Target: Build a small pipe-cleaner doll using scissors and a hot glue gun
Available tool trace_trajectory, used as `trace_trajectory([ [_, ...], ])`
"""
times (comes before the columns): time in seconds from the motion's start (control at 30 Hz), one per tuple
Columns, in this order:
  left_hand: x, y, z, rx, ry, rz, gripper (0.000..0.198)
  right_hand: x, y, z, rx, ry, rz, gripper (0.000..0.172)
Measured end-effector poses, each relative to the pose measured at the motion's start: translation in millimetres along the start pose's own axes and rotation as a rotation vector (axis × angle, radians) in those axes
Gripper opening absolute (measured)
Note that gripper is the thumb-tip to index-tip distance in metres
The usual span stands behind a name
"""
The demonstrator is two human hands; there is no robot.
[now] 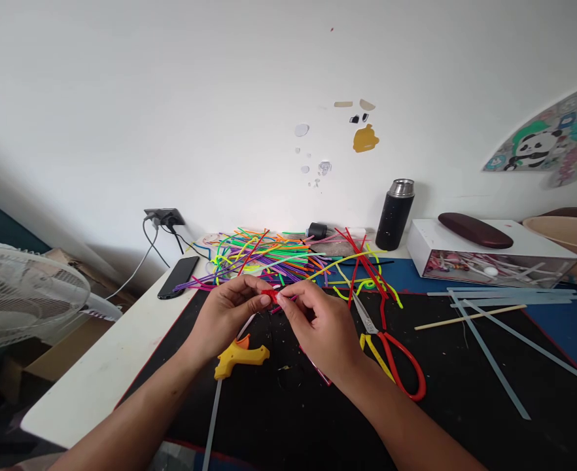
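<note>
A small red fuzzy piece (pixel 271 296) was held over a black mat (pixel 269 432), to the left of a pair of red-handled metal scissors (pixel 369 322). At 1 end it was pinched between the thumb and forefinger of the left hand (pixel 229 313); at the other it was gripped by the fingertips of the right hand (pixel 325 324). Much of the piece was hidden by the fingers. Well to the left of the scissors, a yellow plastic glue gun with an orange trigger (pixel 242 355) was seen with 1 long translucent stick. Beyond the scissors and to their left, a tangled pile of multicoloured pipe cleaners (pixel 269 256) was spread, and farther left a black smartphone (pixel 178 278) was placed on the white worktop (pixel 87 379). Beyond the scissors, an uncapped black metal flask (pixel 395 219) was stood upright. To their right, several translucent bluish flat strips (pixel 497 363) and 1 pale wooden stick (pixel 470 317) were laid.
</note>
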State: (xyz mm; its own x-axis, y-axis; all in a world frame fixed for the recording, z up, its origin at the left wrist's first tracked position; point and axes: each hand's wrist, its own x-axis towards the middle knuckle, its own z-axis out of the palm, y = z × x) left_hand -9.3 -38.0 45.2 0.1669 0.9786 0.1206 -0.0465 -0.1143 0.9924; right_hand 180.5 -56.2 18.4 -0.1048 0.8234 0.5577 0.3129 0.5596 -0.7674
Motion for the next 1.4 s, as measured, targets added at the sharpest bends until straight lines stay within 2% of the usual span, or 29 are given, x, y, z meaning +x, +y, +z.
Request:
trace_trajectory([
  [0.87, 0, -5, -7.0, -0.037, -0.013, 0.018, 0.026, 2, -4, -3, 0.103, -0.037, 0.068, 0.02],
  [1.1, -1, -8, -10.3, -0.075, -0.01, 0.014, 0.024, 4, -3, -5, 0.165, 0.009, 0.167, 0.025],
  [1.4, 0, -9, -7.8, -0.098, -0.026, 0.001, 0.023, 5, -3, -3, 0.154, -0.016, 0.127, 0.023],
])
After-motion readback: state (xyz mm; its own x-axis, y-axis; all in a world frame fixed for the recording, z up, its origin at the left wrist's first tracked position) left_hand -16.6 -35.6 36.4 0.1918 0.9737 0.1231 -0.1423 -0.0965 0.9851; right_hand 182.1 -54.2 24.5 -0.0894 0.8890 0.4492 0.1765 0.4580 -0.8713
